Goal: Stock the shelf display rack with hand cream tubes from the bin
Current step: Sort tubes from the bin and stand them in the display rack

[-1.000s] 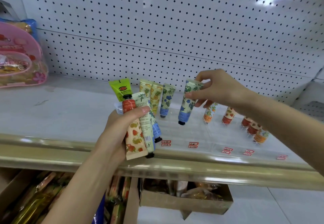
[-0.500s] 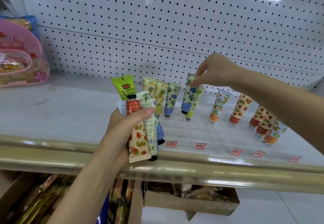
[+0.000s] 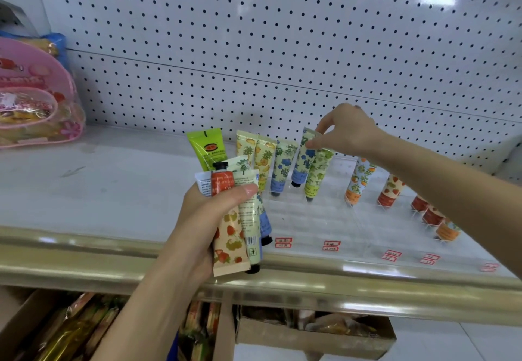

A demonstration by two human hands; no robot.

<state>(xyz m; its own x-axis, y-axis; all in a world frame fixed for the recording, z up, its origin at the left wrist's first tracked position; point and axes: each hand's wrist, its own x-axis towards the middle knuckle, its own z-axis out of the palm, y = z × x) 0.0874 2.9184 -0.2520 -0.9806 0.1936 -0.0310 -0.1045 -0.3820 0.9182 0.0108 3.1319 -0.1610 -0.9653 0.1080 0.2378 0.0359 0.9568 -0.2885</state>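
Where the shelf starts, far left: a pink see-through pouch (image 3: 31, 97) sits on the white shelf (image 3: 113, 185), its back to the pegboard (image 3: 282, 35).
Below the shelf: I see open cardboard cartons (image 3: 310, 341) with packets inside; I cannot tell what the packets are.
Left grip: the left grip (image 3: 203, 225) hangs in front of the shelf's gold rail, thumb and fingers clamped round a fan of hand cream tubes (image 3: 228, 244). A lime-green tube (image 3: 207, 148) sticks up at the back, a strawberry print faces me, and a pale one with a barcode lies beside it.
Rack: a clear display rack (image 3: 324, 219) lies on the shelf right of that bundle, with red price tags (image 3: 283, 242) along its front edge.
Back row, left end: two pineapple-print tubes (image 3: 264, 157) and a blue-flower tube (image 3: 284, 168) stand cap down, side by side.
Right grip: the right grip (image 3: 347, 131) reaches in from the right, thumb and fingertip pinching the top end of a second blue-flower tube (image 3: 303, 160), whose black cap is down at the rack's back row.
Beside it: a leaf-green tube (image 3: 317, 171) stands touching the held one.
Further right: an orange-print tube (image 3: 358, 182), a strawberry tube (image 3: 391, 191) and a few shorter ones (image 3: 432, 216) stand in the rack, just beside my forearm.
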